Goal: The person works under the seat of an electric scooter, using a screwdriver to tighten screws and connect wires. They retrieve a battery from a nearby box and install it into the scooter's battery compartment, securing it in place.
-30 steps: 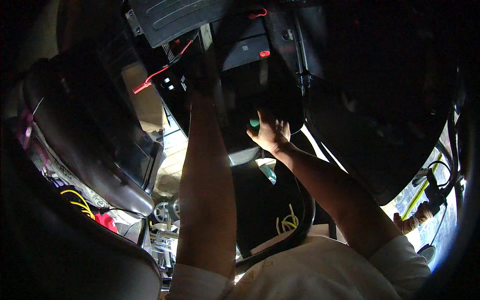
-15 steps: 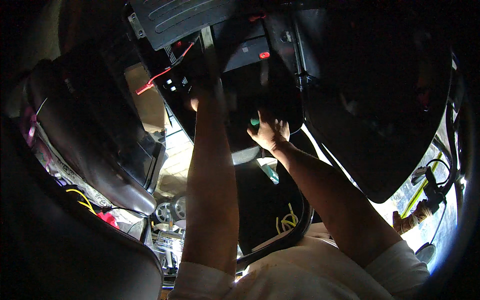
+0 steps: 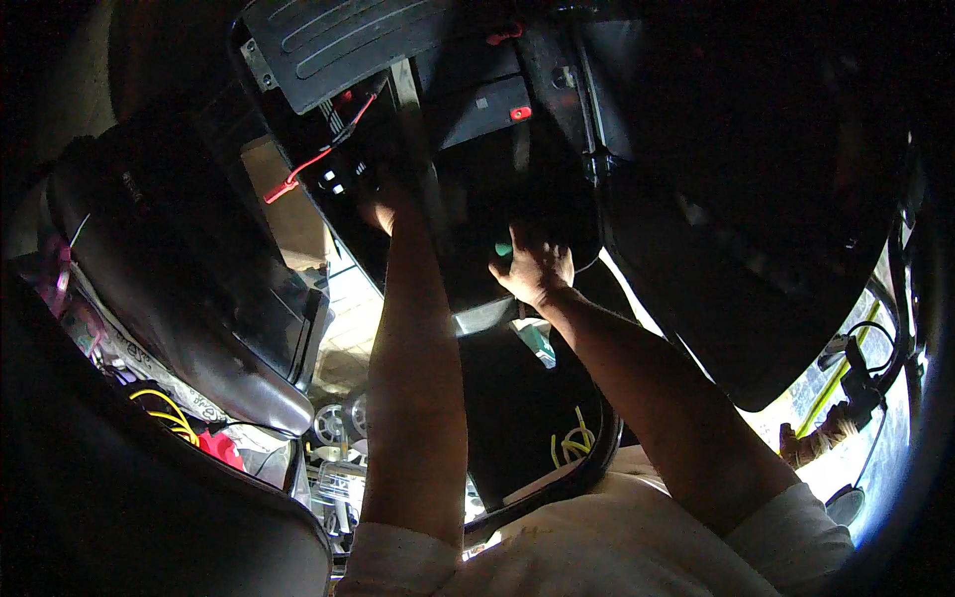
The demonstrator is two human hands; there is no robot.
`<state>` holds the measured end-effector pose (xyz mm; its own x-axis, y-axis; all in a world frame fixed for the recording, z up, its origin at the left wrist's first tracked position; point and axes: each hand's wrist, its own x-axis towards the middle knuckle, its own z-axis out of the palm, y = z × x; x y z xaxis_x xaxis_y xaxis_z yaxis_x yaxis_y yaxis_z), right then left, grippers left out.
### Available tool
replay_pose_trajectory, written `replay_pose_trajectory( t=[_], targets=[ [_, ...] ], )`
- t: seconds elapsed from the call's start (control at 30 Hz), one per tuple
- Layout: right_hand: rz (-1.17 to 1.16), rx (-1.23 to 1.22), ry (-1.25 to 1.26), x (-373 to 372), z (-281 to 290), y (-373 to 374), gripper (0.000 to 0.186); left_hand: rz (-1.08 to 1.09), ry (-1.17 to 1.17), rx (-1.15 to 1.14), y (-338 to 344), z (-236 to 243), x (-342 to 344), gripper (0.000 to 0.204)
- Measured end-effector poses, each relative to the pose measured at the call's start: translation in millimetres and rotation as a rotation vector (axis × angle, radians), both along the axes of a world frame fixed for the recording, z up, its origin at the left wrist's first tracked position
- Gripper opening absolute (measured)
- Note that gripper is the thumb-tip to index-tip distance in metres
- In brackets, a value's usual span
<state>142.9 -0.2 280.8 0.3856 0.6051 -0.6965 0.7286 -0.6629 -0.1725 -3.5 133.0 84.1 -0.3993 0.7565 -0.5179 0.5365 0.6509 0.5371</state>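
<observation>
My left hand (image 3: 382,211) reaches into a dark, open compartment, beside small white-marked parts (image 3: 332,182). Shadow covers its fingers, so their grip is hidden. To its right, my right hand (image 3: 538,267) is bent round a small green object (image 3: 503,249) that shows between thumb and forefinger. The other fingers curl into the dark, and the rest of that object cannot be made out. Near my left hand, a red cable (image 3: 316,159) with a red end piece (image 3: 281,190) lies over the compartment's left edge. A dark box with a red fitting (image 3: 520,113) sits farther back.
A ribbed black panel (image 3: 343,45) overhangs the far side. A dark padded cushion (image 3: 169,269) stands at left, a large black panel (image 3: 736,269) at right. Yellow cords (image 3: 574,438) lie near my body. Small grey wheels (image 3: 328,424) show low at left.
My left hand has shifted slightly, and more of its back is lit. My right hand stays at the green object. The whole view has moved a little.
</observation>
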Motion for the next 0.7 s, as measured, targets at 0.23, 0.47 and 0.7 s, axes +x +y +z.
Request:
replay_pose_trajectory(
  t=[0.23,0.47,0.7],
  targets=[
    [-0.048,-0.045,0.069,0,-1,0,0.051,-0.913,0.568,-0.266,23,25,-4,0.038],
    [-0.034,-0.096,0.094,1,-2,-2,0.053,-0.54,0.139,-0.329,-5,84,25,0.048],
    [-0.03,-0.083,0.086,1,0,0,0.056,-0.927,0.285,-0.489,13,114,21,0.055]
  ],
)
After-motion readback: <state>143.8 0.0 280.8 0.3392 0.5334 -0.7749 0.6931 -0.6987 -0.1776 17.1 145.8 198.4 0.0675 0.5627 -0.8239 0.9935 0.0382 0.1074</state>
